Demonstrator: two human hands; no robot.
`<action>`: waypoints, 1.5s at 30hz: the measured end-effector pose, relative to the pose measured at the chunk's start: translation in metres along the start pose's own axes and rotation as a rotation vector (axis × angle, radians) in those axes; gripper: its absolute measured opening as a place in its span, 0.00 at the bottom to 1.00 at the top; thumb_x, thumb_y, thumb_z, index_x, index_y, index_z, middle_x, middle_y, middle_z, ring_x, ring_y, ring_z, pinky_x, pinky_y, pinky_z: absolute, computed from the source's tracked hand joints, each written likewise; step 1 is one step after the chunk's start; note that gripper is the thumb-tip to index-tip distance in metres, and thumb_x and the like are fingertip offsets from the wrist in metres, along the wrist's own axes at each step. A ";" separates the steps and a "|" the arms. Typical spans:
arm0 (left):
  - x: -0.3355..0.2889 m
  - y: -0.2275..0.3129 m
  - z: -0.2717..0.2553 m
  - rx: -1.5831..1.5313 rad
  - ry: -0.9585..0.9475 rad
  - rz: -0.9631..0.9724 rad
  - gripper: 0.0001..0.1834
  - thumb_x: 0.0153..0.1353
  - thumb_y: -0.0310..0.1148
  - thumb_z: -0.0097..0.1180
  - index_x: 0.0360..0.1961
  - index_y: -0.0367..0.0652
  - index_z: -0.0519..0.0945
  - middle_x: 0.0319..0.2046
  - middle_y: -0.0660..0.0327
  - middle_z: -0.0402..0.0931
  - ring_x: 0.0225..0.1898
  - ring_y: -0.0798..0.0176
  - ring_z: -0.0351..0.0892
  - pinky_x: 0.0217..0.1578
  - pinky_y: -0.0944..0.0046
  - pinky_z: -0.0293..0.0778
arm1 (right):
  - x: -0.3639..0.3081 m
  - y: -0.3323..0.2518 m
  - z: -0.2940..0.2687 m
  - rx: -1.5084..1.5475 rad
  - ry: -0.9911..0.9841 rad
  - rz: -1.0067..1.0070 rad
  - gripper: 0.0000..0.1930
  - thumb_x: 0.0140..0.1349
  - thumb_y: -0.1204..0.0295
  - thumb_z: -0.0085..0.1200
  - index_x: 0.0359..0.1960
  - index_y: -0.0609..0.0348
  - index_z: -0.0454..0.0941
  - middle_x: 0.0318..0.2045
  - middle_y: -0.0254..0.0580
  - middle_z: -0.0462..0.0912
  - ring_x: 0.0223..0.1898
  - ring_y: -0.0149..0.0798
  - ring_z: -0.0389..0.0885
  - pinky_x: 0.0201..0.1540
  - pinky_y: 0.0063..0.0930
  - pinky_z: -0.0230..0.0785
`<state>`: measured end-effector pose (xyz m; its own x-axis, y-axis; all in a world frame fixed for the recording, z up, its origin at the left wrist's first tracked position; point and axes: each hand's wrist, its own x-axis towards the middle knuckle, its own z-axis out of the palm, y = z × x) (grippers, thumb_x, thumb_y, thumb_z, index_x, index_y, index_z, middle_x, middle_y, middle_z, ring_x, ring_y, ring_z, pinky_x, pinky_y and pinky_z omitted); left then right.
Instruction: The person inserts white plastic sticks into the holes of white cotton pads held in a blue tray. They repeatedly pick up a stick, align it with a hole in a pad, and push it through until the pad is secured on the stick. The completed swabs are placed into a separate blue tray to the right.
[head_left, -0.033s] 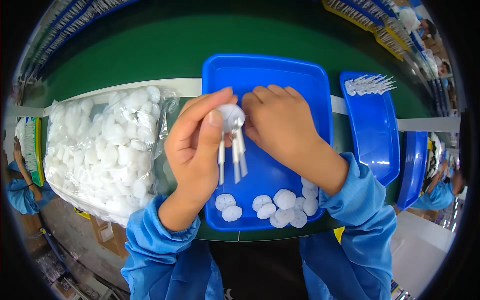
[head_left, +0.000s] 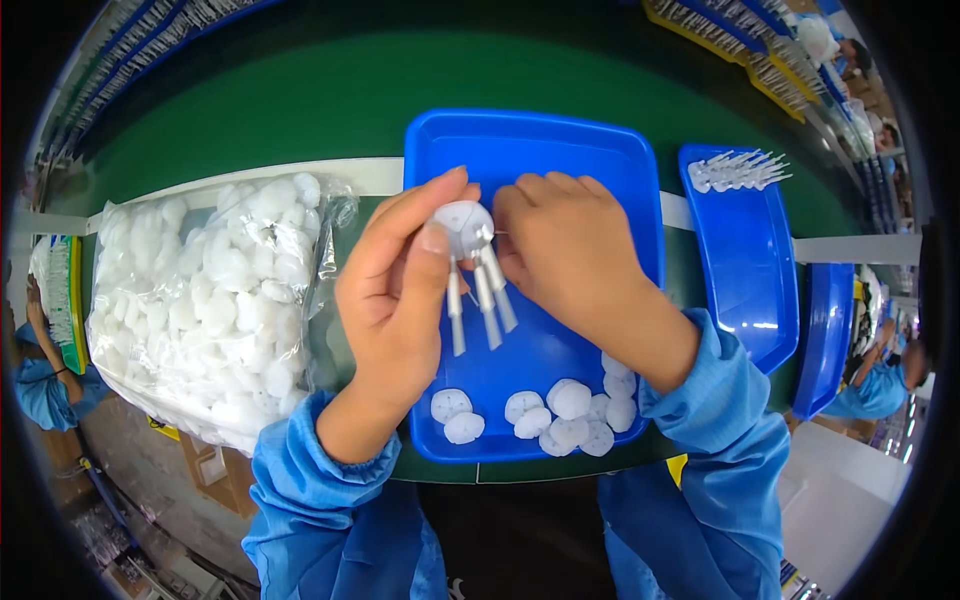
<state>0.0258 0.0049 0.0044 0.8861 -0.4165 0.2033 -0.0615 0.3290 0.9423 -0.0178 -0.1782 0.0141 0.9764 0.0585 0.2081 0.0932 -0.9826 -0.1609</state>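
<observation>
Over the blue tray (head_left: 532, 120), my left hand (head_left: 392, 262) pinches a white round plastic disc (head_left: 463, 222) between thumb and fingers. From that disc hang several slim white tubes (head_left: 487, 300), slanting down to the right. Close by on the right, my right hand (head_left: 570, 240) is closed with its back turned up. Its fingertips are hidden, and a thin strand seems to run from the disc toward them; what they grip cannot be made out. Near the tray's front edge lie several loose white discs (head_left: 570, 432), some overlapping.
Left of the tray, a clear plastic bag (head_left: 210, 310) bulges with white discs. A second blue tray (head_left: 745, 270) on the right carries a row of white tubed pieces (head_left: 738, 171) at its far end. Green table (head_left: 350, 90) underneath; other people work at both sides.
The hanging tubes have swung to the right and the disc has tilted, showing more of its face. Both hands have shifted slightly to the right.
</observation>
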 end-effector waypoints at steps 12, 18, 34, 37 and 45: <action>-0.005 0.000 0.005 0.174 -0.295 -0.185 0.18 0.80 0.23 0.52 0.67 0.30 0.78 0.61 0.43 0.84 0.62 0.56 0.85 0.64 0.57 0.80 | -0.067 0.007 -0.016 0.728 0.333 0.108 0.14 0.55 0.85 0.69 0.44 0.59 0.90 0.39 0.42 0.91 0.36 0.38 0.90 0.39 0.27 0.82; -0.007 -0.008 0.008 0.186 -0.185 -0.130 0.18 0.73 0.20 0.59 0.61 0.39 0.87 0.56 0.56 0.89 0.40 0.76 0.82 0.38 0.73 0.77 | -0.074 0.004 -0.004 0.750 0.367 0.218 0.12 0.58 0.80 0.73 0.45 0.57 0.92 0.25 0.36 0.88 0.23 0.31 0.84 0.28 0.24 0.76; -0.003 -0.003 0.010 0.663 -0.310 0.120 0.21 0.67 0.19 0.64 0.60 0.42 0.89 0.51 0.57 0.90 0.37 0.68 0.80 0.35 0.67 0.77 | -0.074 0.006 -0.001 0.715 0.255 0.330 0.08 0.62 0.70 0.76 0.41 0.56 0.91 0.26 0.41 0.90 0.23 0.37 0.89 0.27 0.27 0.77; -0.004 -0.002 0.014 0.764 -0.329 0.172 0.21 0.63 0.18 0.66 0.57 0.42 0.90 0.52 0.56 0.91 0.38 0.60 0.84 0.36 0.60 0.81 | -0.075 0.004 0.004 0.701 0.318 0.329 0.08 0.62 0.69 0.76 0.38 0.55 0.91 0.25 0.40 0.89 0.23 0.37 0.88 0.27 0.29 0.77; -0.016 -0.002 0.020 0.825 -0.261 0.143 0.21 0.63 0.20 0.69 0.57 0.40 0.90 0.33 0.54 0.89 0.24 0.58 0.81 0.30 0.60 0.78 | -0.072 0.007 0.001 0.325 0.397 0.121 0.06 0.61 0.68 0.74 0.35 0.52 0.89 0.25 0.34 0.88 0.23 0.41 0.86 0.30 0.34 0.78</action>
<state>0.0025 -0.0062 0.0042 0.7174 -0.6317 0.2938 -0.5661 -0.2829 0.7743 -0.0876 -0.1894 -0.0028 0.8407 -0.1850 0.5089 0.1018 -0.8691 -0.4841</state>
